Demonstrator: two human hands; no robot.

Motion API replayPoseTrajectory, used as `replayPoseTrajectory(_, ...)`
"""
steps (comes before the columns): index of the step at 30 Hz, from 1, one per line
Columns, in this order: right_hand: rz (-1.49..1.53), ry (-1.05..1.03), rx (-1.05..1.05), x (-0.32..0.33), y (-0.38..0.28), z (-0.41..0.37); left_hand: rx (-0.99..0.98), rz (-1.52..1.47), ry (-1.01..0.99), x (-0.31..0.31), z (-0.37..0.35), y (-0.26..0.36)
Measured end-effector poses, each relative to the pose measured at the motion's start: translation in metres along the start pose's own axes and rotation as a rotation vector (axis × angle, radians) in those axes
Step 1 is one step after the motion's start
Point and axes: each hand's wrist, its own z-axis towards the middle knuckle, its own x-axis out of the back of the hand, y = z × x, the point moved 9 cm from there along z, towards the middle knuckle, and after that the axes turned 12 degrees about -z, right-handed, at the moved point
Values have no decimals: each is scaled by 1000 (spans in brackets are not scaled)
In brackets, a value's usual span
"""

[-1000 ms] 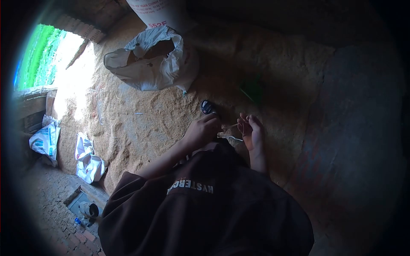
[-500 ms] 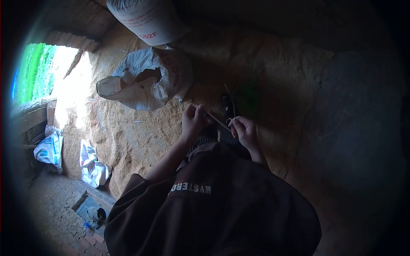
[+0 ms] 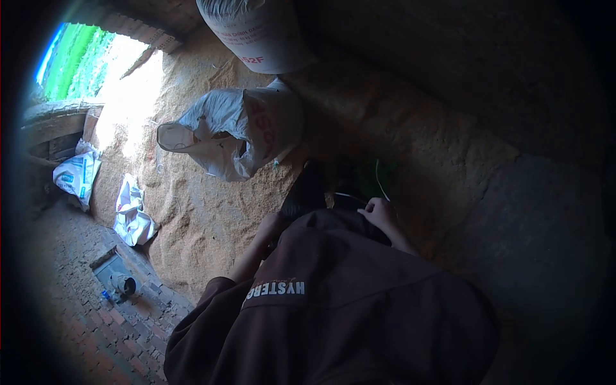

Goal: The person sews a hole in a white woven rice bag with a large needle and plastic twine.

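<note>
My right hand (image 3: 380, 213) is closed in a pinch in front of my body. From it, a thin pale tie strip (image 3: 382, 181) curves upward, and another length runs left across my dark legs. My left hand (image 3: 272, 224) is lower, beside my left thigh; its fingers are hidden against the dark clothing. Ahead and to the left, a white sack (image 3: 276, 125) with red print sags with its mouth open. A pale, rounded scoop-like piece (image 3: 174, 136) lies at that mouth. Something dark green (image 3: 374, 179) lies beyond my right hand.
A full white sack (image 3: 256, 38) stands behind the open one. Brown grain-like material (image 3: 192, 237) covers the floor. Two crumpled white bags, a printed one (image 3: 77, 178) and a plainer one (image 3: 133, 218), lie left. A dark-mouthed can (image 3: 125, 284) stands near brick paving (image 3: 122, 327).
My hands have moved apart: the left dropped back beside my thigh and off the strip, while the right moved slightly right and down with it. The view has shifted and turned.
</note>
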Motion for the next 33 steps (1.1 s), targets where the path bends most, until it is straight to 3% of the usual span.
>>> replayPoseTrajectory(2,-26,-70,69,-13,9,12,-51,-71,5,-2,14,8)
replayPoseTrajectory(4,1,-184,-142,-28,34,29,-83,-137,0,3,22,14)
replayPoseTrajectory(5,0,-198,-139,-32,35,41,-157,-207,-101,5,22,27)
replayPoseTrajectory(7,-121,-454,-182,-50,43,67,-238,-276,-202,32,15,42)
replayPoseTrajectory(8,-128,-445,-184,-45,46,79,-298,-270,-318,46,3,51)
replayPoseTrajectory(9,-67,-498,-89,-45,42,86,-363,-268,-429,60,-5,64)
replayPoseTrajectory(10,-13,-556,9,-43,34,95,-376,-283,-419,82,-6,78)
replayPoseTrajectory(11,-35,-563,12,-31,32,104,-252,-332,-447,95,-9,79)
replayPoseTrajectory(12,11,-590,1,-19,29,108,-124,-380,-479,101,-5,75)
replayPoseTrajectory(14,136,-626,-20,8,25,115,-130,-443,-492,104,20,80)
replayPoseTrajectory(17,479,-821,-255,60,7,113,-158,-532,-481,105,25,87)
replayPoseTrajectory(18,454,-823,-243,74,7,123,-183,-569,-440,111,31,94)
replayPoseTrajectory(20,882,-1033,-260,82,-11,116,-177,-565,-440,106,39,97)
replayPoseTrajectory(22,819,-1092,-188,124,-25,125,-166,-572,-435,116,43,115)
replayPoseTrajectory(24,643,-1198,-103,157,-36,163,47,-618,-637,128,35,146)
replayPoseTrajectory(26,477,-1313,-75,163,-25,200,55,-775,-655,106,49,163)
replayPoseTrajectory(27,344,-1406,-46,161,-14,224,14,-757,-614,85,68,170)
replayPoseTrajectory(28,177,-1398,8,159,5,254,-35,-543,-562,60,97,173)
replayPoseTrajectory(29,28,-1390,52,150,26,275,-20,-612,-549,73,108,197)
replayPoseTrajectory(31,-41,-1320,110,144,21,329,-54,-643,-492,28,170,203)
replayPoseTrajectory(33,37,-1254,-98,125,-6,405,-223,-210,-755,8,227,224)
